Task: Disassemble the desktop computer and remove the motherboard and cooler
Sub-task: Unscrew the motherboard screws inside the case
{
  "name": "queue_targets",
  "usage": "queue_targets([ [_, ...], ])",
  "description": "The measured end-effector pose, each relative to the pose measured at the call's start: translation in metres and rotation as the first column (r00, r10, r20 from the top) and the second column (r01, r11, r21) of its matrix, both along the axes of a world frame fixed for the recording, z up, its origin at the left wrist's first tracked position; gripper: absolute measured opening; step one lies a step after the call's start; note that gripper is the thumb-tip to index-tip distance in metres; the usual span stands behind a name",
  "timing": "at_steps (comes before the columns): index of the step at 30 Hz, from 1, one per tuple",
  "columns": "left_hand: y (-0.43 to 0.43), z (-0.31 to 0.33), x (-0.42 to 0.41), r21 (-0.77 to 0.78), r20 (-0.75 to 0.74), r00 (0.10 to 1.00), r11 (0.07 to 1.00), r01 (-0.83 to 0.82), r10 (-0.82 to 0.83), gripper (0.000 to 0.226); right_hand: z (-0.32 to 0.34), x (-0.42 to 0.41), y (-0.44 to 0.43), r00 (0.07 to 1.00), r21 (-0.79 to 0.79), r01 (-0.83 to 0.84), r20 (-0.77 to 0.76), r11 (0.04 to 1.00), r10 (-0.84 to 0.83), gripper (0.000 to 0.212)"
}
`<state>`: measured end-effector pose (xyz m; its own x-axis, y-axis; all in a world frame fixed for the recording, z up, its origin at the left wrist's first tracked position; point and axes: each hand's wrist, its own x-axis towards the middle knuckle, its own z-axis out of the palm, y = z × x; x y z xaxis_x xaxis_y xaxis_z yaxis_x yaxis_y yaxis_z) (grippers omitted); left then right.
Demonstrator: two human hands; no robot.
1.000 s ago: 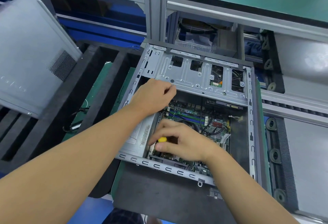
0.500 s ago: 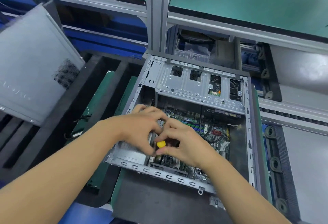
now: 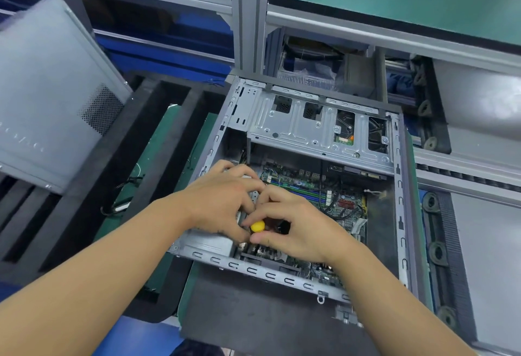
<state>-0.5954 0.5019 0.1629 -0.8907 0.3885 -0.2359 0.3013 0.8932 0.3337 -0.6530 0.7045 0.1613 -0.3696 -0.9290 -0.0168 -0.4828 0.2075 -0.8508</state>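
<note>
An open grey computer case [image 3: 400, 214] lies on its side in front of me. Inside it sits the green motherboard [image 3: 335, 203] with black cables. My right hand [image 3: 296, 226] is curled round a screwdriver with a yellow cap [image 3: 257, 226], held upright inside the case near its left part. My left hand [image 3: 222, 203] meets it from the left, fingertips curled at the screwdriver's top. Both hands hide the cooler and what lies under the tool. A silver drive cage [image 3: 315, 127] spans the far part of the case.
The removed grey side panel [image 3: 48, 96] leans at the left over black foam trays [image 3: 84, 181]. A grey aluminium post [image 3: 249, 17] rises behind the case. A roller conveyor [image 3: 439, 251] runs along the right. A dark mat [image 3: 253, 316] lies under the case's near edge.
My left hand came down from the drive cage's edge and joined my right hand at the yellow-capped screwdriver. The right hand stayed inside the case, and the view shifted a little.
</note>
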Motion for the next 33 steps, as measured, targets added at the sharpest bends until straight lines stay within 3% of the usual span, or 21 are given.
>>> queue_targets([
  [3, 0.0, 0.0, -0.001, 0.026, -0.001, 1.0, 1.0, -0.017, 0.017, 0.03, 0.01, 0.005, -0.003, 0.991, 0.067, 0.108, -0.082, 0.992, -0.103, 0.032],
  [5, 0.0, 0.0, -0.001, 0.022, 0.007, 1.0, 1.0, -0.001, 0.001, 0.022, 0.015, 0.008, -0.01, 0.963, 0.167, 0.116, -0.261, 0.979, -0.07, 0.037],
  [7, 0.0, -0.002, -0.002, 0.016, 0.015, 1.0, 1.0, 0.018, -0.018, 0.019, 0.02, 0.012, -0.015, 0.94, 0.243, 0.115, -0.341, 0.963, -0.026, 0.037],
  [16, -0.004, -0.006, -0.004, -0.001, -0.009, 0.999, 0.999, 0.037, -0.037, 0.037, 0.032, 0.023, -0.025, 0.947, 0.31, 0.112, -0.322, 0.944, -0.007, 0.039],
  [20, -0.004, -0.007, -0.005, -0.059, 0.023, 0.997, 0.996, 0.072, -0.07, 0.053, 0.034, 0.028, -0.028, 0.941, 0.306, 0.065, -0.335, 0.95, 0.044, 0.018],
  [22, -0.005, -0.005, -0.006, -0.054, 0.049, 0.996, 0.995, 0.078, -0.075, 0.05, 0.033, 0.031, -0.03, 0.945, 0.324, 0.053, -0.323, 0.945, 0.058, 0.014],
  [25, -0.006, -0.001, -0.004, 0.033, 0.065, 0.997, 0.998, 0.048, -0.05, 0.037, 0.038, 0.034, -0.026, 0.985, 0.356, 0.118, -0.161, 0.927, -0.064, 0.017],
  [29, -0.001, -0.005, 0.002, 0.021, -0.041, 0.999, 0.999, 0.036, -0.035, 0.021, 0.042, 0.04, -0.014, 0.945, 0.391, 0.129, -0.327, 0.911, 0.007, 0.025],
  [33, -0.001, -0.008, 0.003, 0.021, -0.08, 0.996, 0.999, 0.046, -0.044, 0.029, 0.047, 0.05, -0.018, 0.942, 0.424, 0.188, -0.334, 0.886, -0.04, 0.016],
])
